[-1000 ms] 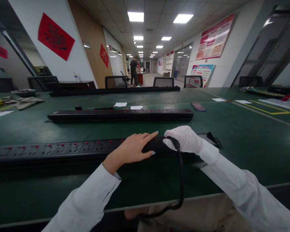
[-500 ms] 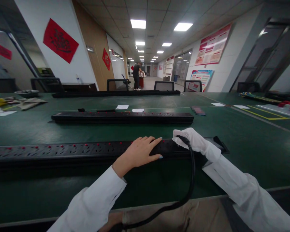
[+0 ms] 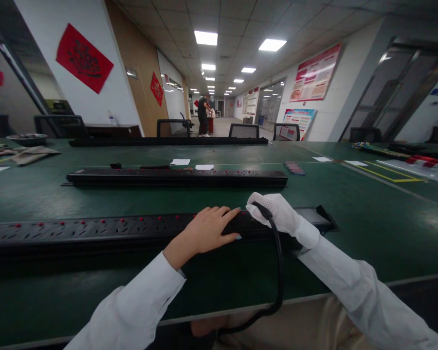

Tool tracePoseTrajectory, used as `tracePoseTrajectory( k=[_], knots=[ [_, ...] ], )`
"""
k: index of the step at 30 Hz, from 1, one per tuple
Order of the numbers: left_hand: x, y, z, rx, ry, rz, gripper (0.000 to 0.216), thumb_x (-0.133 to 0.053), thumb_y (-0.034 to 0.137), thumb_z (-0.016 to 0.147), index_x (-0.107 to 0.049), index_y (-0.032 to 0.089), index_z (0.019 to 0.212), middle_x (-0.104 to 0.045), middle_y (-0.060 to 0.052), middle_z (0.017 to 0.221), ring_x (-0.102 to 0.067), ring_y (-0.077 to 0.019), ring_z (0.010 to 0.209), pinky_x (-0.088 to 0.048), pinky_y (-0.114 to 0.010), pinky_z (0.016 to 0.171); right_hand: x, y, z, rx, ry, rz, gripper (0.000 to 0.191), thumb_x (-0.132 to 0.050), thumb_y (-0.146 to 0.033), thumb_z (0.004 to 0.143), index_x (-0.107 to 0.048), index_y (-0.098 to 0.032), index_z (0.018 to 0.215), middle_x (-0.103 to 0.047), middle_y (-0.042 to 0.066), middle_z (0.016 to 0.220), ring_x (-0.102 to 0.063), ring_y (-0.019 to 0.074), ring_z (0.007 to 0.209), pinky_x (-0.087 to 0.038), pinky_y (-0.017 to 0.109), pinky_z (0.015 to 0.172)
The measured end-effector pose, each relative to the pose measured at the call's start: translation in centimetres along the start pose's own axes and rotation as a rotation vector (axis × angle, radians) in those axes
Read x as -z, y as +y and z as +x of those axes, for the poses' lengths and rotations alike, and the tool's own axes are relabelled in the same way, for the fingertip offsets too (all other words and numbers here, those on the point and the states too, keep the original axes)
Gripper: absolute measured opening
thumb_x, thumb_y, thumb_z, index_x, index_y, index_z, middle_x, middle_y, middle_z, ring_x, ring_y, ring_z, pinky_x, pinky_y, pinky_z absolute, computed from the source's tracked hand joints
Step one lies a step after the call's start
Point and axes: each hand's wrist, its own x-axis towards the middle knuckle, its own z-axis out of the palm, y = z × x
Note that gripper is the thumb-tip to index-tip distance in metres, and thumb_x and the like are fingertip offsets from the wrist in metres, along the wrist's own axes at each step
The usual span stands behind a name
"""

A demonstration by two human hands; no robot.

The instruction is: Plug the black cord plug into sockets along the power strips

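Note:
A long black power strip [image 3: 127, 226] with a row of red lights and sockets lies along the near part of the table. My left hand [image 3: 208, 228], bare, rests flat over its top, fingers stretched and thumb apart. Close to its right, my right hand [image 3: 273, 209] in a white glove is closed around a black plug [image 3: 263, 210] over the strip's right portion. The plug's front end is hidden by glove and strip, so I cannot tell whether it sits in a socket. From the plug a thick black cable [image 3: 279, 272] hangs down past the table edge.
Behind lies a second black power strip [image 3: 175, 179], and farther back a long dark bar [image 3: 168, 141]. White papers [image 3: 204, 167] lie between them on the green table [image 3: 95, 287]. A bowl [image 3: 27, 139] stands at far left. A person [image 3: 203, 116] stands in the distant aisle.
My right hand has moved left along the strip with the plug, closer to my left hand. My left hand stays on the strip. The view has turned slightly to the right.

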Motion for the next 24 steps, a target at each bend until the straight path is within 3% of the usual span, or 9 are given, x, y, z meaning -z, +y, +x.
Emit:
tracePoseTrajectory(
  k=[13,18,24],
  knots=[
    [0.0,0.1,0.0,0.006,0.027,-0.023,0.059,-0.035,0.056,0.080,-0.032,0.022,0.128,-0.047,-0.006,0.124,-0.049,-0.0234,0.105,-0.038,-0.038,0.088,-1.5,-0.2,0.6,0.087,0.013,-0.271,0.023,-0.037,-0.036,0.083,-0.051,-0.018,0.080,-0.053,-0.001,0.058,-0.047,0.0098,0.055,-0.026,0.021,0.054],
    [0.1,0.1,0.1,0.003,0.023,-0.031,0.059,-0.037,0.055,0.080,-0.030,0.023,0.129,-0.048,-0.006,0.123,-0.050,-0.0230,0.104,-0.038,-0.038,0.087,-1.7,-0.3,0.9,0.167,-0.038,-0.254,0.024,-0.037,-0.036,0.083,-0.051,-0.018,0.076,-0.053,-0.001,0.057,-0.043,0.0081,0.051,-0.023,0.021,0.051],
    [0.3,0.1,0.0,0.019,0.002,-0.055,0.061,-0.038,0.056,0.079,-0.028,0.024,0.130,-0.046,-0.005,0.126,-0.049,-0.0224,0.106,-0.037,-0.037,0.088,-1.9,-0.2,0.4,0.131,-0.008,-0.256,0.025,-0.037,-0.037,0.083,-0.052,-0.018,0.079,-0.055,0.000,0.061,-0.046,0.0089,0.054,-0.025,0.021,0.053]
  ],
)
